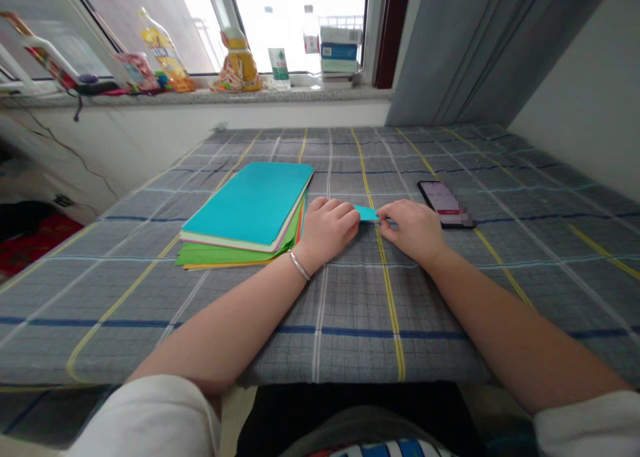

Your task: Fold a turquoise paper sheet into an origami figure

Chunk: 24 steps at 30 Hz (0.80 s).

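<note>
Fingers of both hands apparently pinch teal paper strip, lying left-right.

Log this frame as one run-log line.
left hand: fist on teal paper | right hand: pinching paper's other end | paper stack: left of hands | phone: right, screen lit | surface: plaid cloth

Nothing here is coming through clearly enough to read. The bottles on the windowsill are wearing printed labels, and the small green-and-white pack and the blue-and-white boxes beside them are carrying print too, but the lettering is showing far too small to make out. The phone on the checked cloth is displaying a lit screen, partly blurred, with no legible words.
</note>
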Available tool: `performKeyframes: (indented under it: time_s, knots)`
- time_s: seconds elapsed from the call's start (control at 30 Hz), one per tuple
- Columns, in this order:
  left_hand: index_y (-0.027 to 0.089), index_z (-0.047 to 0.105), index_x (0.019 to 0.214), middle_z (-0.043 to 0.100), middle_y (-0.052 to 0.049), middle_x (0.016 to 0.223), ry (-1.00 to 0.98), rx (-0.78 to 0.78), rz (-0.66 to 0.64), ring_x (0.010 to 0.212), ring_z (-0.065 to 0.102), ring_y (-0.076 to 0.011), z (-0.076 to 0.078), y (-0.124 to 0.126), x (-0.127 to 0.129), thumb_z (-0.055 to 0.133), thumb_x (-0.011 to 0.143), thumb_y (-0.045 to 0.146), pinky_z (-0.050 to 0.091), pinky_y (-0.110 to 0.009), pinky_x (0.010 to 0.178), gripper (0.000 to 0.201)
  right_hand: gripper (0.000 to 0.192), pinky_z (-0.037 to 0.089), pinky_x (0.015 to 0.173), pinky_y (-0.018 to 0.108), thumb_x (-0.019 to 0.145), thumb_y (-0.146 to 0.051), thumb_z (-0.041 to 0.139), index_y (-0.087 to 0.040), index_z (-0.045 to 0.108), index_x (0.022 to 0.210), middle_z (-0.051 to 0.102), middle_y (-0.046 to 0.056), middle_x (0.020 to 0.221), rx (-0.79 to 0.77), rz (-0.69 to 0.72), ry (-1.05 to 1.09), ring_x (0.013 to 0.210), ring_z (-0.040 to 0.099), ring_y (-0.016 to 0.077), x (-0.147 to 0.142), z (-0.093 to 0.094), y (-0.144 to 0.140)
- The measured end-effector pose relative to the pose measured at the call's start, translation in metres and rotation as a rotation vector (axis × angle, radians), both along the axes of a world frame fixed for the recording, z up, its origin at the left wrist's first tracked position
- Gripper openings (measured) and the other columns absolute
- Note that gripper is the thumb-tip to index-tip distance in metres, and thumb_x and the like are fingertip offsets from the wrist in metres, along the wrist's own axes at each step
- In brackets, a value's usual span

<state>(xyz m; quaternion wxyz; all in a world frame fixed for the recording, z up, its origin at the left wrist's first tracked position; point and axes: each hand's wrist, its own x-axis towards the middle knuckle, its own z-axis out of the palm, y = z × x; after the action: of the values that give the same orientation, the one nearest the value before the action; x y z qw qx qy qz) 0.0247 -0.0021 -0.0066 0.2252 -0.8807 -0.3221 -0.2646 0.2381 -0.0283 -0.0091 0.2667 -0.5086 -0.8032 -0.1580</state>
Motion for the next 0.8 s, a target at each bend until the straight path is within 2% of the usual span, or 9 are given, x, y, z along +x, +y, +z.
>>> performKeyframes:
  time_s: [0.3,0.8]
  knots:
    - [0.022,0.060,0.081,0.069,-0.002,0.085,-0.053,-0.020,0.050,0.083,0.059,-0.0196,0.003,0.008,-0.012,0.047,0.096,0.026,0.034,-0.038,0.078,0.020,0.013,0.042,0.069,0.032,0.080,-0.019,0.057,-0.021,0.069,0.084,0.074,0.004,0.087,0.027,-0.130,0.030,0.083,0.066,0.0216,0.017,0.002,0.006]
    - [0.022,0.061,0.081,0.070,-0.001,0.087,-0.085,-0.053,0.071,0.084,0.059,-0.0201,0.002,0.010,-0.014,0.052,0.093,0.024,0.034,-0.038,0.079,0.015,0.012,0.041,0.067,0.032,0.079,-0.019,0.057,-0.023,0.068,0.083,0.072,0.004,0.086,0.023,-0.219,0.032,0.085,0.064,0.0224,0.033,0.004,0.007]
